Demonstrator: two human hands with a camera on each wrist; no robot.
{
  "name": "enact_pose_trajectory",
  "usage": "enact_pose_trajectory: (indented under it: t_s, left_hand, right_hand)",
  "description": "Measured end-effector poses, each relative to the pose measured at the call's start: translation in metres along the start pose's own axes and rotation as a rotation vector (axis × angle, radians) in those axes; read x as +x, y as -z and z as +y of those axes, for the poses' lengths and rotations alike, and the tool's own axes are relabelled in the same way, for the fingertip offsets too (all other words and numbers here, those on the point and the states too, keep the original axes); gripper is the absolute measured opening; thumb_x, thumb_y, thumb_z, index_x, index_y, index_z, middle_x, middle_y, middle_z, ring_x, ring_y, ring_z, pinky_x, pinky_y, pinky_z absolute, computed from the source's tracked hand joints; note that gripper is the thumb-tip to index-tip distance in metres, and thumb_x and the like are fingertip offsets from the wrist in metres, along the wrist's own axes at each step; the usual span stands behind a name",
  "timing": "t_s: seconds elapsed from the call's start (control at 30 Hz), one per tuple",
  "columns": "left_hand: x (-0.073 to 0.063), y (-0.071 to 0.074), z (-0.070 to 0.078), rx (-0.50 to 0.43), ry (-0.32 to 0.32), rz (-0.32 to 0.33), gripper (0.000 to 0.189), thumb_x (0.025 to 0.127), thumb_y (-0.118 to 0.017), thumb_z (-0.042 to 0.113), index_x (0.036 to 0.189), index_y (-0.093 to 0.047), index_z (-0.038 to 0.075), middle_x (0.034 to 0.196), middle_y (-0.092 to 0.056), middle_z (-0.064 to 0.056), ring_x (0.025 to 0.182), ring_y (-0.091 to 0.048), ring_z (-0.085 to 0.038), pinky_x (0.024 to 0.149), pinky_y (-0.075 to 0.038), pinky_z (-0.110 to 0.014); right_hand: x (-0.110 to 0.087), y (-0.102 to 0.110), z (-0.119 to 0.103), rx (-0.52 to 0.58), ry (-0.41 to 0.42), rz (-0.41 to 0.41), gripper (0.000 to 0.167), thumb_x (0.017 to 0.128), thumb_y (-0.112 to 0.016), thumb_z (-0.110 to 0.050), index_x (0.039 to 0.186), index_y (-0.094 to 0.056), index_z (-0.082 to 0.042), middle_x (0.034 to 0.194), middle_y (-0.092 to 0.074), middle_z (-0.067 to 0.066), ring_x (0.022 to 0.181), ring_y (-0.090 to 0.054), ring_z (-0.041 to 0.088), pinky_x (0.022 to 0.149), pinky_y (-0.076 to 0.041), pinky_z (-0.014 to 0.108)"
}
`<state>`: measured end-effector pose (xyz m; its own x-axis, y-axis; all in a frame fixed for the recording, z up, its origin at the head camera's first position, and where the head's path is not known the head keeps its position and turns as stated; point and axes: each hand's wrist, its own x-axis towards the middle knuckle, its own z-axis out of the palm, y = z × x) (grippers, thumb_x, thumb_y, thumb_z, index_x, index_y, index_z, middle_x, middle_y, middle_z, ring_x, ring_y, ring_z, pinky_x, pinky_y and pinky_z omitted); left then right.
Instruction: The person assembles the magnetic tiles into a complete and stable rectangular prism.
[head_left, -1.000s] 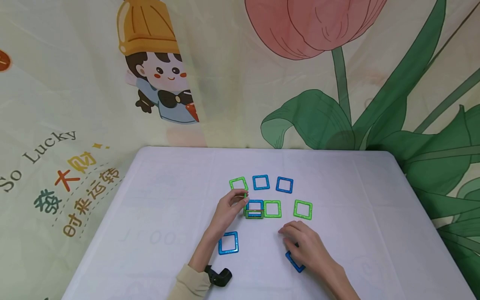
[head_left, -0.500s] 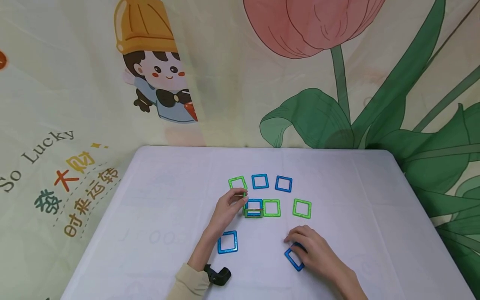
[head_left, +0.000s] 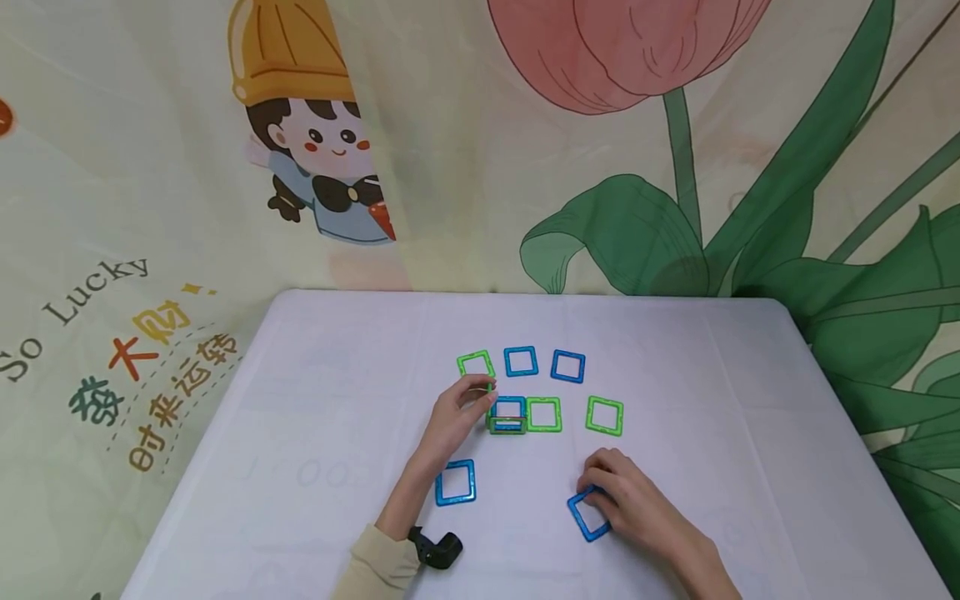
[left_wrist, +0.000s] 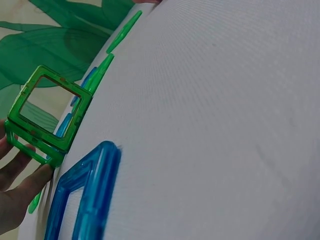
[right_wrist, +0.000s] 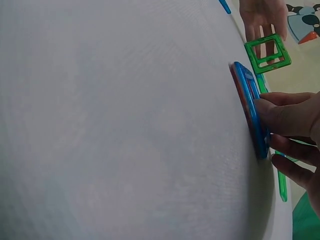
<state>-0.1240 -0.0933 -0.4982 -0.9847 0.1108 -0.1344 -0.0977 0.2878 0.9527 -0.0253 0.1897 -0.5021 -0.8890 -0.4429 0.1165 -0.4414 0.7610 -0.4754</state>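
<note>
In the head view, my left hand (head_left: 456,414) is at the left side of a small build of square frame-shaped magnetic tiles. The left wrist view shows its thumb and fingers gripping an upright green tile (left_wrist: 27,152), joined at a corner to another upright green tile (left_wrist: 76,122). Inside them a blue tile (head_left: 510,400) lies flat, and a flat green tile (head_left: 558,415) adjoins on the right. My right hand (head_left: 633,504) pinches a blue tile (right_wrist: 252,112) between thumb and fingers, tilted, close over the table near the front right.
Behind the build lie a green tile (head_left: 474,356) and two blue tiles, one left (head_left: 521,374), one right (head_left: 554,365). Another green tile (head_left: 589,414) is to the right. A blue tile (head_left: 455,502) lies beside my left forearm, which wears a black wrist device (head_left: 438,552).
My right hand has shifted slightly right and taken the blue tile between its fingers; the tile has turned a little and shows more. My left hand stays in place.
</note>
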Motion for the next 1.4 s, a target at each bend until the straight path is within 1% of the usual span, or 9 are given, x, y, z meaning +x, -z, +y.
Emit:
enact_pose_trajectory:
  t_s: [0.17,0.33,0.47,0.57,0.63,0.77,0.93,1.23,1.4]
  left_hand:
    - [0.001,0.0,0.001,-0.003,-0.002,-0.008,0.037,0.101,-0.067,0.033,0.135,-0.064,0.019,0.132,-0.068,0.0,0.131,-0.059,-0.022,0.109,-0.05,-0.049]
    - [0.001,0.0,0.001,0.0,-0.001,-0.005,0.035,0.101,-0.067,0.032,0.134,-0.065,0.021,0.132,-0.068,0.0,0.131,-0.059,-0.023,0.109,-0.05,-0.049]
    - [0.001,0.0,0.0,-0.001,0.003,-0.005,0.034,0.101,-0.067,0.033,0.133,-0.065,0.023,0.132,-0.067,0.0,0.131,-0.059,-0.022,0.11,-0.05,-0.049]
    - [0.001,0.0,0.0,0.0,0.003,-0.004,0.034,0.101,-0.067,0.033,0.133,-0.065,0.022,0.133,-0.067,0.0,0.131,-0.059,-0.022,0.11,-0.049,-0.049]
    - [0.001,0.0,-0.001,0.0,-0.001,-0.002,0.035,0.101,-0.067,0.032,0.134,-0.064,0.02,0.133,-0.067,0.0,0.131,-0.059,-0.023,0.11,-0.049,-0.049]
    - [0.001,0.0,0.0,-0.001,-0.006,0.0,0.036,0.101,-0.067,0.032,0.135,-0.064,0.019,0.132,-0.067,0.0,0.131,-0.059,-0.023,0.11,-0.049,-0.05]
    - [0.0,0.0,0.0,0.006,0.002,0.002,0.035,0.101,-0.067,0.032,0.134,-0.064,0.021,0.133,-0.067,0.0,0.131,-0.059,-0.022,0.109,-0.05,-0.049]
    - [0.001,0.0,0.0,0.007,0.001,0.001,0.036,0.101,-0.067,0.032,0.135,-0.064,0.02,0.133,-0.067,0.0,0.131,-0.059,-0.022,0.109,-0.05,-0.049]
    - [0.001,0.0,0.001,0.007,0.002,-0.001,0.037,0.101,-0.067,0.032,0.135,-0.064,0.019,0.133,-0.067,0.0,0.131,-0.059,-0.023,0.109,-0.05,-0.049]
  right_hand:
    - [0.001,0.0,0.001,-0.013,0.005,0.0,0.022,0.083,-0.085,-0.005,0.09,-0.075,-0.022,0.108,-0.061,-0.01,0.099,-0.051,0.006,0.09,-0.056,0.029]
    - [0.002,0.001,0.0,-0.041,0.026,0.04,0.021,0.082,-0.085,-0.005,0.09,-0.073,-0.02,0.103,-0.064,-0.011,0.096,-0.055,0.004,0.088,-0.058,0.027]
    - [0.006,0.002,-0.003,-0.059,-0.005,0.052,0.021,0.083,-0.084,-0.004,0.093,-0.073,-0.018,0.099,-0.068,-0.01,0.093,-0.061,0.004,0.085,-0.059,0.026]
    - [0.01,0.005,-0.007,-0.06,-0.025,0.053,0.022,0.083,-0.083,-0.002,0.096,-0.074,-0.016,0.097,-0.07,-0.009,0.091,-0.065,0.005,0.085,-0.06,0.026]
    - [0.013,0.006,-0.008,-0.067,-0.025,0.059,0.023,0.083,-0.083,-0.001,0.098,-0.075,-0.015,0.098,-0.072,-0.008,0.09,-0.067,0.005,0.085,-0.06,0.026]
    - [0.017,0.009,-0.009,-0.097,0.012,0.091,0.025,0.082,-0.084,-0.001,0.102,-0.076,-0.014,0.098,-0.072,-0.006,0.088,-0.067,0.006,0.082,-0.061,0.026]
    - [0.021,0.011,-0.009,-0.112,0.061,0.126,0.022,0.081,-0.084,-0.001,0.097,-0.078,-0.015,0.095,-0.071,-0.006,0.084,-0.066,0.006,0.078,-0.06,0.025]
    - [0.03,0.015,-0.014,-0.116,0.051,0.136,0.023,0.08,-0.086,-0.001,0.096,-0.079,-0.016,0.092,-0.072,-0.006,0.082,-0.065,0.006,0.077,-0.061,0.024]
    - [0.033,0.017,-0.018,-0.098,0.049,0.173,0.024,0.079,-0.087,-0.001,0.096,-0.08,-0.016,0.095,-0.072,-0.006,0.085,-0.067,0.007,0.078,-0.061,0.023]
